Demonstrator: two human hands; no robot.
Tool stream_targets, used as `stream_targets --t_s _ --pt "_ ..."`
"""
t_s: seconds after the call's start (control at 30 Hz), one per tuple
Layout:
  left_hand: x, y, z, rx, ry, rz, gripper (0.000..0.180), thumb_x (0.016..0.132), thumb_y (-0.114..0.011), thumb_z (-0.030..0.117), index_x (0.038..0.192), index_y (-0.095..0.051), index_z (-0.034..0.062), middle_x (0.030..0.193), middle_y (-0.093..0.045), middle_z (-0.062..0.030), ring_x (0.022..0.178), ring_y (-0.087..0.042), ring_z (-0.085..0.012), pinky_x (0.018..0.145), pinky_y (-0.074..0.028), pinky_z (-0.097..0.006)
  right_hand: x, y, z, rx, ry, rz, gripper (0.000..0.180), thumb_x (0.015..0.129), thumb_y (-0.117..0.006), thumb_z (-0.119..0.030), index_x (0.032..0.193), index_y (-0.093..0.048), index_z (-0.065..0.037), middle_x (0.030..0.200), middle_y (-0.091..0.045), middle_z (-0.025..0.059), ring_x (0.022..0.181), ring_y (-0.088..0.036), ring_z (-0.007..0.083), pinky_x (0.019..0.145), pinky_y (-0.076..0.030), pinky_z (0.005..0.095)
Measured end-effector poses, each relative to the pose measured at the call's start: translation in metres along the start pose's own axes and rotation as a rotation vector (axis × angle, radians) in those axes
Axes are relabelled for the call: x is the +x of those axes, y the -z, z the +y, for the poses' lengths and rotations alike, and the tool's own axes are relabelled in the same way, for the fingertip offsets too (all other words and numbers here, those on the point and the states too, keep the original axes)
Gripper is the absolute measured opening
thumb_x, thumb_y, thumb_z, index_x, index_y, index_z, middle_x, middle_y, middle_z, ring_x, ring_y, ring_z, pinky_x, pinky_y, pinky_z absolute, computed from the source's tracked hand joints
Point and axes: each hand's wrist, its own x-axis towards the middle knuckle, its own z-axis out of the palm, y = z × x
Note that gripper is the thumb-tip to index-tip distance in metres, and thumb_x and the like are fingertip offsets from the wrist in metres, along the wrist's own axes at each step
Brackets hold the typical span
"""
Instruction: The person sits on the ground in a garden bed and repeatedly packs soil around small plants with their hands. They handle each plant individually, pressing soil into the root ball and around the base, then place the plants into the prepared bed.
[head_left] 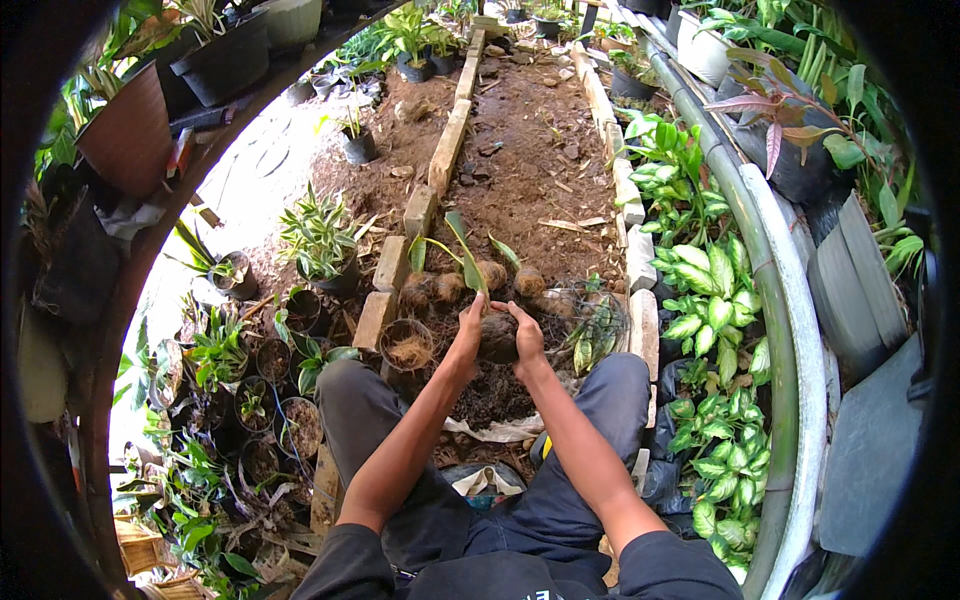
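Observation:
My left hand [469, 328] and my right hand [526, 336] are cupped around the sides of a dark, round root ball [499, 338]. Green leaves [466, 262] rise from it, with the stem close to the fingertips of my left hand. Below my hands lies a heap of dark, loose soil [492, 392] on a pale sheet, between my knees. Just beyond my hands, several brown, rounded root balls [448, 288] sit in a row, some with a leaf sticking up. A clear pot with brown fibre [408, 345] stands left of my left forearm.
Pale blocks [450, 145] edge the soil bed [540, 140] on both sides. Several potted plants [320, 240] crowd the left. Variegated leafy plants [712, 290] line the right, beside a green bamboo pole [775, 330]. A tangle of netting and leaves [597, 335] lies near my right knee.

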Motion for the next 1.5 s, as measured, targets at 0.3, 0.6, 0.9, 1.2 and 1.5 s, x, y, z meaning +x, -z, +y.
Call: stream_targets --t_s 0.3,0.6,0.9,1.2,1.5 --pt "-0.01 0.001 -0.003 0.963 -0.763 0.262 0.084 0.089 -0.056 0.065 0.153 -0.03 0.017 0.154 -0.03 -0.0216 0.14 -0.035 -0.0404 0.114 -0.026 -0.056 0.018 0.02 0.001 0.596 -0.285 -0.107 0.042 0.097 -0.044 -0.038 0.117 -0.066 -0.009 0.113 -0.071 0.0112 0.1 -0.069 0.0284 0.096 -0.052 0.046" --pt "0.0 -0.001 -0.024 1.105 -1.434 0.068 0.035 0.084 -0.071 0.032 0.113 -0.07 0.012 0.125 -0.064 -0.0117 0.12 -0.058 -0.0353 0.105 -0.044 -0.049 0.007 0.025 0.021 0.344 -0.113 -0.191 0.032 0.101 -0.041 -0.029 0.111 -0.063 -0.009 0.095 -0.067 0.0071 0.09 -0.067 0.0232 0.083 -0.057 0.0412" --pt "0.0 0.001 -0.042 0.979 -1.515 0.198 0.022 0.079 -0.073 0.019 0.097 -0.073 0.0075 0.101 -0.07 -0.0111 0.097 -0.067 -0.0326 0.087 -0.055 -0.046 0.018 0.04 0.036 0.309 -0.248 -0.117 0.024 0.101 -0.042 -0.025 0.095 -0.061 -0.012 0.086 -0.064 0.0013 0.074 -0.064 0.0146 0.063 -0.057 0.0326" --pt "-0.002 0.001 -0.045 0.998 -1.509 0.25 0.027 0.077 -0.074 0.022 0.099 -0.073 0.0072 0.104 -0.07 -0.0124 0.098 -0.066 -0.0335 0.087 -0.055 -0.046 0.028 0.048 0.051 0.267 -0.283 -0.2 0.028 0.103 -0.039 -0.029 0.107 -0.059 -0.01 0.095 -0.062 0.0045 0.085 -0.064 0.0179 0.072 -0.059 0.034" --pt "0.001 0.001 -0.046 0.988 -1.577 0.242 0.027 0.076 -0.074 0.022 0.099 -0.073 0.0078 0.102 -0.07 -0.0121 0.097 -0.066 -0.0335 0.085 -0.056 -0.045 0.018 0.013 0.034 0.54 -0.364 -0.4 0.03 0.1 -0.041 -0.037 0.101 -0.06 -0.012 0.093 -0.062 0.0053 0.09 -0.063 0.0218 0.078 -0.055 0.0349"
